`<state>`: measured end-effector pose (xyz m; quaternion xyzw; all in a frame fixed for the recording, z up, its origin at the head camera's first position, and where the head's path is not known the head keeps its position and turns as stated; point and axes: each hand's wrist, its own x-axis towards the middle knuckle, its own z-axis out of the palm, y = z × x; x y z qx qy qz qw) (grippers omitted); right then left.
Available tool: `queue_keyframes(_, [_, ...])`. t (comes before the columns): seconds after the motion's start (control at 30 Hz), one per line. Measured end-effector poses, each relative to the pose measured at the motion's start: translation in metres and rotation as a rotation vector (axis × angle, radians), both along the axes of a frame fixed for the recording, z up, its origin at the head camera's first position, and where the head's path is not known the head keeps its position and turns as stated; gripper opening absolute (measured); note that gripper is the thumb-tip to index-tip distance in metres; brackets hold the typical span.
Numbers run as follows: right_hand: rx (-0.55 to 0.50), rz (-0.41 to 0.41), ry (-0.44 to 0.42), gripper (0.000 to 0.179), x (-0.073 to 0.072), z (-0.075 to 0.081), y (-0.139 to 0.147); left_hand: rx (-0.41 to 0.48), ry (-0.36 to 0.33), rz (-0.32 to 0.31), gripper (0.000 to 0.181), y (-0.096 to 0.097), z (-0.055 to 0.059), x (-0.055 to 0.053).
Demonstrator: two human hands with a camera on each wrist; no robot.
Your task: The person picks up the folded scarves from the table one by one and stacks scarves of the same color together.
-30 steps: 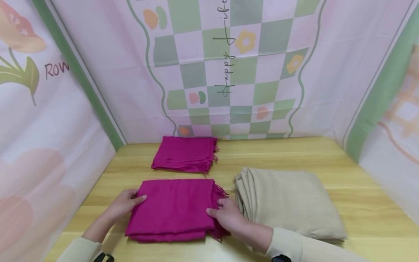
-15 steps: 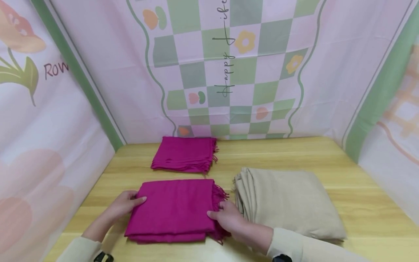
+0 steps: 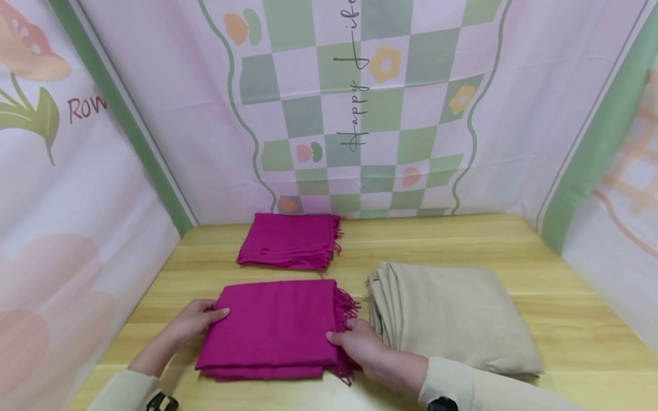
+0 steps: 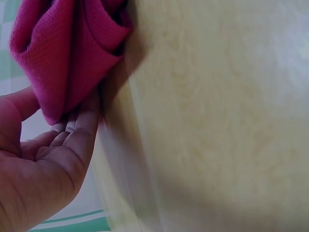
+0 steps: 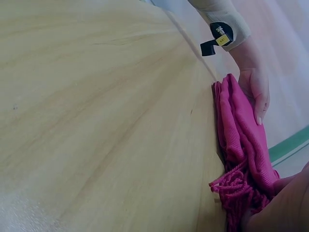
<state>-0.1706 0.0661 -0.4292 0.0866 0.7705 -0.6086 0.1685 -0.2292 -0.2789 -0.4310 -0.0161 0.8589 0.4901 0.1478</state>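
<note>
1. Cloth (image 3: 272, 325), deep magenta and folded into a flat, layered rectangle, lies on the wooden table (image 3: 570, 328) between the two hands, which are well apart at its opposite ends.
2. At one end, the left hand (image 3: 192, 321) pinches the edge, thumb on the top layer and fingers tucked beneath; the left wrist view shows the folds narrowing to a corner there.
3. At the other end, the right hand (image 3: 362, 343) pinches the edge beside the loose fringe (image 3: 346, 302), thumb on top; most of its other fingers are hidden.
4. Just to the right of the right hand sits a thick, folded beige cloth (image 3: 452, 319); whether the two touch cannot be told.
5. Beyond both hands, farther from the person, lies a second magenta cloth (image 3: 288, 240), also folded, its fringed side toward the right.
6. Behind the hands come a left sleeve (image 3: 125, 389) and a right sleeve (image 3: 468, 382), both pale.
7. Past the table, facing the hands, hangs a green-checked curtain (image 3: 382, 114) with printed flowers.
</note>
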Motion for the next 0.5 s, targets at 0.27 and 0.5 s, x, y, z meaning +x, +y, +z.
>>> queue_keyframes(0.27, [0.006,-0.007,-0.003,0.022,-0.0006,-0.0027,-0.0004,0.011,-0.010,0.035,0.031,-0.0007,-0.0020,-0.0002])
queue_keyframes(0.5, [0.021,-0.007,-0.005,0.025,-0.0019,-0.0039,0.0005,0.017,-0.018,0.056,0.034,-0.0019,-0.0037,-0.0007])
